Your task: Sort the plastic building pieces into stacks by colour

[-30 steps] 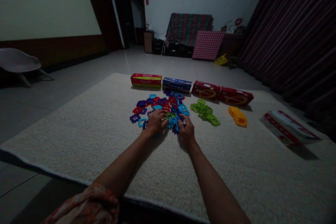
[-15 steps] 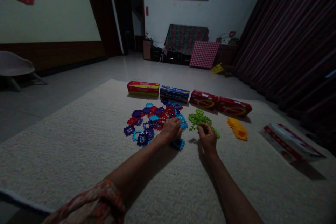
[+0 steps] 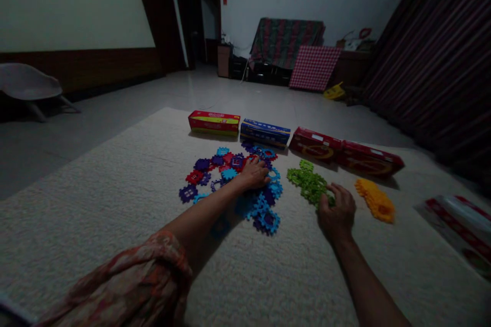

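Note:
My left hand [image 3: 253, 172] rests on a mixed pile of toothed, flat plastic building pieces in red, purple and blue, its fingers spread over red and dark pieces. Light blue pieces [image 3: 264, 209] lie just in front of it, nearer to me. My right hand [image 3: 338, 210] is at the near right end of a cluster of green toothed pieces [image 3: 309, 184], thumb and fingers apart and touching the edge of the cluster. To the right of that hand lies a row of overlapping yellow-orange pieces [image 3: 376, 200]. The undersides of both hands are hidden.
Behind the pieces stand a red-yellow box [image 3: 214, 123], a blue box [image 3: 264, 133] and two dark red boxes [image 3: 315, 145]. Another red and white box [image 3: 460, 230] lies at the far right. Everything sits on a beige mat [image 3: 126, 214]. A pale chair [image 3: 30, 84] stands at left.
My right hand has come down and to the right, from above the green pieces to their near right end. My left hand has shifted slightly away from me over the pile. The view has tilted.

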Demonstrator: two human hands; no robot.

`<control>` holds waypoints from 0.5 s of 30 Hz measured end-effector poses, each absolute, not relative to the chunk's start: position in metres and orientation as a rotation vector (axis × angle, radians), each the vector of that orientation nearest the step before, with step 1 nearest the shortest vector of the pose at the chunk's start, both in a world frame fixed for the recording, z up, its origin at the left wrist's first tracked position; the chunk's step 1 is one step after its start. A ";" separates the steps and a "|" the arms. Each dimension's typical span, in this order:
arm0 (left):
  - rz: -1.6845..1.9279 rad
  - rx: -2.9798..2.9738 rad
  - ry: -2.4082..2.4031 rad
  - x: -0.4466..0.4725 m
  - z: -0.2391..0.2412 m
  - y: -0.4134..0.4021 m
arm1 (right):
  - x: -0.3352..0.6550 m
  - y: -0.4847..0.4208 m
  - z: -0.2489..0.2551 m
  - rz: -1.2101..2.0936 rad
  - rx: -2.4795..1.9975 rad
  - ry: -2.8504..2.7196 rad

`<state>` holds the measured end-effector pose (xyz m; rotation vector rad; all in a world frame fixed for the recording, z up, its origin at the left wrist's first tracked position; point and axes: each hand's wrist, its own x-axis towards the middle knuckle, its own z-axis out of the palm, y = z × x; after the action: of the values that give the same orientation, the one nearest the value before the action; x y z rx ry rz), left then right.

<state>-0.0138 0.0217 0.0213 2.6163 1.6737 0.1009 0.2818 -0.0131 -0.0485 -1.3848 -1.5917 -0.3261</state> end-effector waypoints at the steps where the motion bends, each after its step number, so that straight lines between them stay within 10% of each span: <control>1: 0.077 2.618 1.683 -0.022 0.026 0.019 | 0.281 -0.014 -0.051 -0.326 -1.388 -1.607; 15: 0.251 2.769 1.199 0.004 0.013 -0.047 | 0.272 -0.013 -0.049 -0.250 -1.392 -1.683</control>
<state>0.0038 -0.0471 0.0131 2.7692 1.1985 0.2509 0.2724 -0.0135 -0.0487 -1.3920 -1.6826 -0.2501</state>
